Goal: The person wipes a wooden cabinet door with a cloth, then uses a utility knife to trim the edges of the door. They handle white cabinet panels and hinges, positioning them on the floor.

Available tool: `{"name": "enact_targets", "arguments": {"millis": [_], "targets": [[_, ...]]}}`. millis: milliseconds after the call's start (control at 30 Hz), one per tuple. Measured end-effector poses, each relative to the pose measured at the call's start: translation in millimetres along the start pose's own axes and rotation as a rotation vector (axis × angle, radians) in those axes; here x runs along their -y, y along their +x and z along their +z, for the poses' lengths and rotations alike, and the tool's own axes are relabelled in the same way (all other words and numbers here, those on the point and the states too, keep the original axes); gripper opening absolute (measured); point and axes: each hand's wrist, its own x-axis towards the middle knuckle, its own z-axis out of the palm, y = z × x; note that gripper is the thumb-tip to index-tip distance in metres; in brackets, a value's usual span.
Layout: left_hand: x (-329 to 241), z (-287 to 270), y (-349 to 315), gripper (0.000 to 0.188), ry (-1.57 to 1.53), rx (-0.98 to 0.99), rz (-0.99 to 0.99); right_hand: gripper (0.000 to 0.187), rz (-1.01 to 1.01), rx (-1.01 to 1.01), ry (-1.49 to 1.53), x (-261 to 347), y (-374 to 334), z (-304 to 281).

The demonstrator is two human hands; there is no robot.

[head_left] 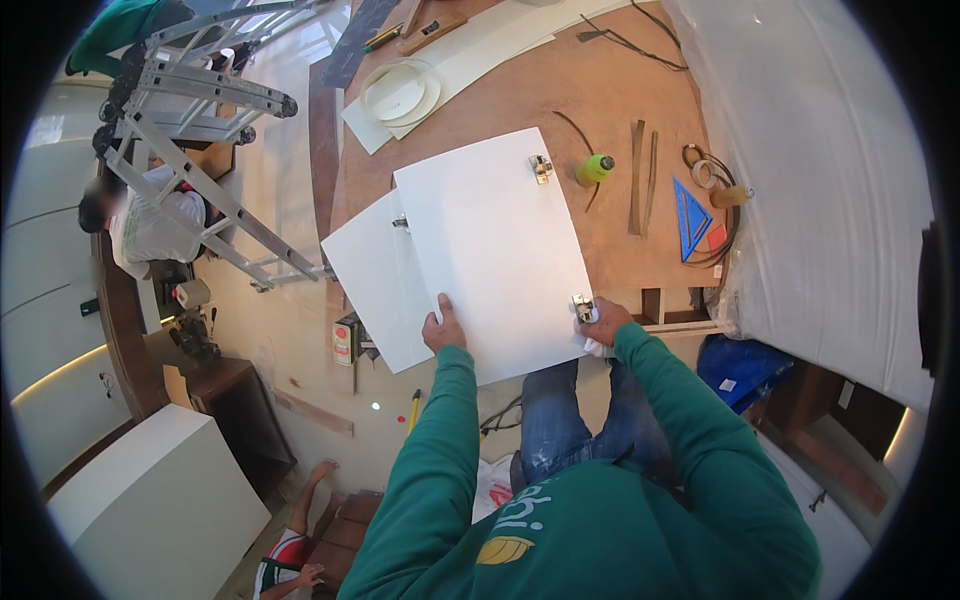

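The panel overlaps another at the table, seemingly steadied by left hand and right hand at opposite edges, though whether their fingers close on it I cannot tell.

On the brown wooden worktop, a big white flat board lies partly over another white flat board. Both stick out past the near edge. To their right is a green round bottle. Two thin brown strips lie between it and the blue triangle by the right edge. A silver metal ladder stands past the left edge.
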Motion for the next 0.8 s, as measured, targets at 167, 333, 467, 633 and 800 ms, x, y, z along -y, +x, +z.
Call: {"name": "enact_targets", "arguments": {"millis": [167, 333, 467, 633, 800], "targets": [[5, 40, 9, 0.076, -0.027, 0.011, -0.004, 0.068, 0.028, -0.083, -0.116, -23, 39, 3], [-4, 89, 40, 0.069, -0.085, 0.069, -0.045, 0.065, 0.011, -0.127, -0.128, -41, 100, -11], [-8, 130, 88, 0.072, -0.107, 0.055, -0.035, 0.06, -0.014, -0.16, -0.211, -28, 156, -27], [-43, 164, 128, 0.075, -0.119, 0.032, 0.03, 0.055, -0.028, -0.209, -0.162, -10, 216, -47], [-33, 187, 160, 0.072, -0.099, -0.033, 0.062, 0.056, -0.082, -0.231, -0.204, -10, 254, -48]]}}
